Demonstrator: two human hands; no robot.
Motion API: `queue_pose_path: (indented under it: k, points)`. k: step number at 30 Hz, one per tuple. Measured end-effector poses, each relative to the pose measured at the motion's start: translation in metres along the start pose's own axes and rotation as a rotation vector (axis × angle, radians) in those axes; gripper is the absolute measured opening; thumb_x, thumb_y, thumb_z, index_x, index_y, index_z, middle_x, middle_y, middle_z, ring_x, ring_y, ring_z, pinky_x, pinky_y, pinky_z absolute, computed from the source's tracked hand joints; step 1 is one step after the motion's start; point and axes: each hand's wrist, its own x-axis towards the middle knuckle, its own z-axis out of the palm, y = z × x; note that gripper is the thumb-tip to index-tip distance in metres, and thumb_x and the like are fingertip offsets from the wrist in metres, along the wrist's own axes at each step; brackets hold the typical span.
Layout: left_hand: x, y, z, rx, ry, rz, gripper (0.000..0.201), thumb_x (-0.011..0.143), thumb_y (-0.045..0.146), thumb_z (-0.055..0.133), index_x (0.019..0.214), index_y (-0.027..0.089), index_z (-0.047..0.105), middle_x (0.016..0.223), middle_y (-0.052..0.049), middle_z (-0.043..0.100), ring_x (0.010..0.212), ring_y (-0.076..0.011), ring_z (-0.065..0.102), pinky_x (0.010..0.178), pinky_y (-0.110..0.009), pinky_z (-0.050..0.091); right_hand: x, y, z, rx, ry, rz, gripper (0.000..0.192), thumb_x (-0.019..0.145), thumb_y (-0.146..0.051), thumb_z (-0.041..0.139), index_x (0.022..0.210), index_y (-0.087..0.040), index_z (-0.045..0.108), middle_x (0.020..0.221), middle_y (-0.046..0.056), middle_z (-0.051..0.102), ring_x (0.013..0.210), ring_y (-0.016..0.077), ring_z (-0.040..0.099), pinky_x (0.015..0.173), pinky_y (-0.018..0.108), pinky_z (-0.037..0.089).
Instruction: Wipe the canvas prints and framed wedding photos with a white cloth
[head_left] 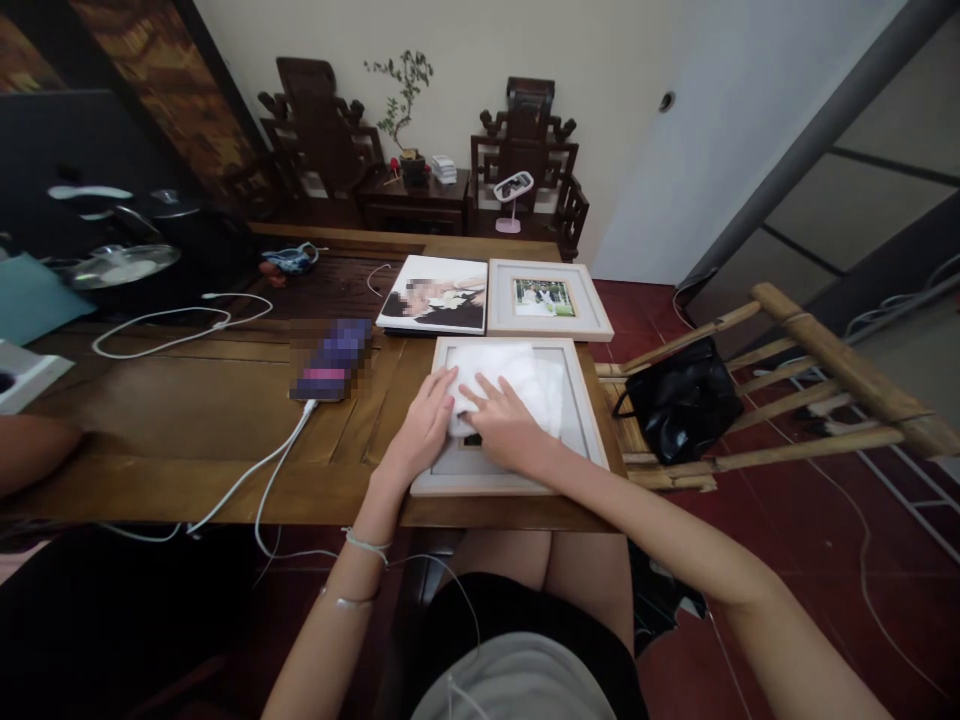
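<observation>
A pale wooden picture frame (589,425) lies flat at the front edge of the wooden table. Spread over much of it is a white cloth (517,365), which hides most of the picture inside. My right hand (504,422) lies on the cloth with its fingers apart, pressing it against the frame. At the frame's left side my left hand (426,422) rests with fingers stretched out, touching the cloth's edge. Behind it are a second framed photo (544,298) and a white-bordered photo panel (442,290), side by side.
A phone (334,360) with a white charging cable (277,452) lies left on the table (187,400). Another person's arm (34,450) rests at the far left. A black bag (682,400) sits on a bamboo chair (795,440) to the right.
</observation>
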Motion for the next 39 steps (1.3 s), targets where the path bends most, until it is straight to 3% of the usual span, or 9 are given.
queue_pose_path:
  k: [5,9,13,15,18,21,26,32,39]
  points:
    - [0.0,0.005,-0.002,-0.009,0.013,-0.013,0.058,0.1,0.049,0.016,0.145,0.017,0.036,0.141,-0.015,0.046,0.133,-0.0244,0.043,0.113,-0.044,0.033,-0.05,-0.038,-0.011,0.093,-0.052,-0.15,0.028,0.082,-0.012,0.052,0.102,-0.015,0.072,0.136,0.014,0.056,0.129,0.0352,0.043,0.105,0.055,0.035]
    - [0.0,0.005,0.001,0.048,-0.027,-0.001,0.046,0.1,0.04,0.031,0.133,0.014,0.05,0.139,-0.015,0.05,0.138,-0.0253,0.039,0.115,-0.045,0.031,-0.079,-0.046,-0.02,0.058,-0.07,-0.103,0.024,0.083,-0.016,0.056,0.1,-0.013,0.072,0.134,0.017,0.056,0.127,0.0367,0.045,0.108,0.056,0.031]
    - [-0.001,0.001,0.005,0.123,-0.075,0.028,0.034,0.096,0.032,0.042,0.12,0.013,0.059,0.132,-0.016,0.056,0.14,-0.0279,0.035,0.113,-0.048,0.034,-0.086,-0.022,-0.039,0.057,-0.173,0.021,0.024,0.082,-0.01,0.052,0.091,-0.014,0.073,0.107,0.014,0.069,0.106,0.0303,0.061,0.095,0.048,0.043]
    - [-0.001,-0.002,0.006,0.146,-0.073,0.036,0.032,0.095,0.029,0.045,0.119,0.013,0.059,0.131,-0.016,0.058,0.14,-0.0283,0.036,0.112,-0.049,0.036,-0.075,-0.004,-0.047,0.021,-0.139,0.102,0.027,0.081,-0.006,0.049,0.091,-0.014,0.073,0.101,0.014,0.071,0.101,0.0287,0.062,0.092,0.046,0.044]
    - [0.001,-0.004,0.007,0.14,-0.047,0.07,0.028,0.093,0.023,0.044,0.114,0.014,0.062,0.126,-0.015,0.062,0.138,-0.0282,0.039,0.112,-0.05,0.037,-0.041,0.019,-0.047,-0.044,0.077,0.135,0.04,0.082,-0.001,0.045,0.11,-0.014,0.069,0.133,0.014,0.059,0.128,0.0308,0.046,0.106,0.05,0.033]
    - [0.005,-0.004,0.005,0.106,-0.014,0.099,0.029,0.092,0.015,0.041,0.108,0.016,0.065,0.122,-0.013,0.064,0.132,-0.0268,0.048,0.11,-0.049,0.039,0.003,0.03,-0.033,-0.072,0.187,0.031,0.042,0.085,-0.001,0.043,0.117,-0.016,0.066,0.152,0.008,0.039,0.143,0.0314,0.024,0.113,0.054,0.021]
    - [0.005,-0.001,0.002,0.069,0.019,0.124,0.04,0.082,0.001,0.039,0.104,0.018,0.068,0.112,-0.009,0.07,0.118,-0.0231,0.06,0.103,-0.043,0.048,0.048,0.031,-0.007,-0.042,0.133,-0.011,0.041,0.087,-0.003,0.042,0.119,-0.017,0.064,0.147,0.008,0.046,0.14,0.0303,0.031,0.108,0.051,0.031]
    - [0.0,-0.006,0.004,0.059,0.044,0.148,0.047,0.078,-0.004,0.037,0.108,0.013,0.069,0.119,-0.013,0.068,0.119,-0.0229,0.06,0.106,-0.044,0.047,0.02,0.059,-0.005,-0.053,0.085,0.079,0.037,0.081,-0.002,0.047,0.107,-0.016,0.069,0.127,0.016,0.063,0.137,0.0292,0.037,0.105,0.049,0.032]
    - [-0.001,-0.001,0.003,0.048,0.063,0.105,0.041,0.082,-0.002,0.039,0.106,0.016,0.068,0.118,-0.011,0.069,0.116,-0.0218,0.063,0.104,-0.043,0.048,-0.04,0.114,-0.02,-0.055,-0.051,0.312,0.052,0.071,0.004,0.044,0.112,-0.015,0.07,0.131,0.019,0.059,0.132,0.0274,0.045,0.105,0.044,0.033]
